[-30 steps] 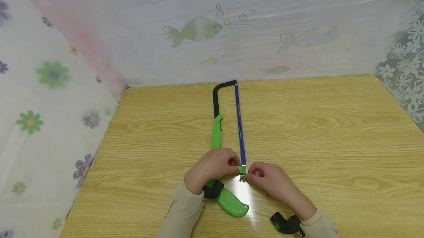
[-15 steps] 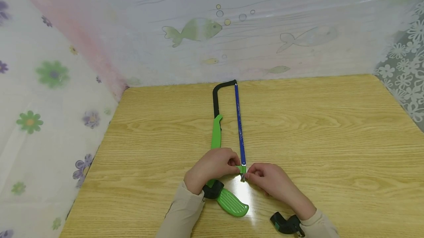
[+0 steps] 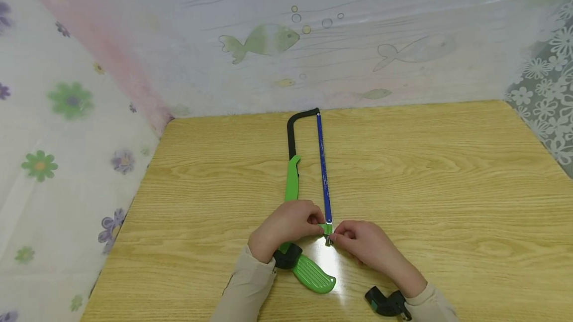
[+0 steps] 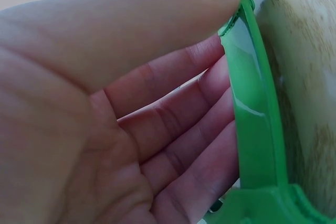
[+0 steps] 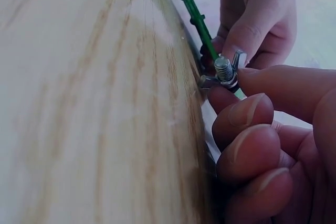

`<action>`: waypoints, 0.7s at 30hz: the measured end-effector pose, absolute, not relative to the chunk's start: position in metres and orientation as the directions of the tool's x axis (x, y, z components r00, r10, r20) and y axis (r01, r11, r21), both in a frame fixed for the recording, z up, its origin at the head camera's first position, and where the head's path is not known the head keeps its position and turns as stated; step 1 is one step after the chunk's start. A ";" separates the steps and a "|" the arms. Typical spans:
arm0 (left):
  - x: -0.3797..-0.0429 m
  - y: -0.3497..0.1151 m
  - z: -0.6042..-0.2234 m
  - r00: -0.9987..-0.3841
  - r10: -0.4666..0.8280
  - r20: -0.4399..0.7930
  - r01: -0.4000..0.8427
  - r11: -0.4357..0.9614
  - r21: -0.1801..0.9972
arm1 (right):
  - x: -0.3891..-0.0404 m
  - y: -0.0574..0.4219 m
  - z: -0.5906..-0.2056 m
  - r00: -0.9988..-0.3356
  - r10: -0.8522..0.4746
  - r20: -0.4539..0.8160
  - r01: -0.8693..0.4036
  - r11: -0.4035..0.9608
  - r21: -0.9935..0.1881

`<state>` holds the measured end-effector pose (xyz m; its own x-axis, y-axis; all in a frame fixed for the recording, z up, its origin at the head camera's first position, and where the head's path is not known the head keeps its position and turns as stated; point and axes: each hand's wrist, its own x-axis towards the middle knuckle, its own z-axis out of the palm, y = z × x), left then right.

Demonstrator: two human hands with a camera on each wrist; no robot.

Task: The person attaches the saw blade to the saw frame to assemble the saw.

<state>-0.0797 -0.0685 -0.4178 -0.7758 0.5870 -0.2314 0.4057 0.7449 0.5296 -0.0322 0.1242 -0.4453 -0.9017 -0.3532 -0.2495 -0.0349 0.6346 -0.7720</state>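
A hacksaw with a green handle (image 3: 313, 274), a black front frame (image 3: 291, 135) and a blue blade (image 3: 324, 167) lies lengthwise on the table. My left hand (image 3: 288, 222) pinches the green frame arm (image 4: 254, 98) near the blade's close end, thumb on one side and fingers on the other. At that end, a metal wing nut (image 5: 238, 60) sits on a threaded bolt (image 5: 223, 68). My right hand (image 3: 369, 245) holds the wing nut between thumb and index finger; its other fingers curl below. Part of the hacksaw is hidden beneath my left hand and wrist.
The wood-grain table (image 3: 425, 177) reaches back to a wall covering (image 3: 340, 63) printed with fish. Flowered sheeting (image 3: 76, 162) hangs on the left. A black wrist device (image 3: 387, 303) is by my right sleeve, another (image 3: 288, 257) over the saw handle.
The wing nut has turned, its wings now showing narrower in the head view. My right fingertips have shifted slightly with it. My left hand and the hacksaw have stayed in place.
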 end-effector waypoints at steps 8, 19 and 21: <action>-0.080 -0.070 -0.418 -0.772 0.595 -0.222 0.408 0.733 0.545 | -0.032 0.124 -0.445 -0.901 -0.351 -0.256 -0.028 0.635 -0.772; -0.081 -0.070 -0.417 -0.765 0.602 -0.227 0.407 0.727 0.553 | -0.032 0.123 -0.444 -0.904 -0.341 -0.260 -0.028 0.653 -0.757; -0.081 -0.070 -0.417 -0.765 0.602 -0.228 0.407 0.727 0.553 | -0.032 0.122 -0.444 -0.903 -0.341 -0.263 -0.025 0.652 -0.758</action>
<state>-0.0810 -0.0702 -0.4168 -0.7648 0.6025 -0.2281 0.4074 0.7266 0.5532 -0.0321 0.1225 -0.4440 -0.9027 -0.3408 -0.2628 -0.0254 0.6518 -0.7580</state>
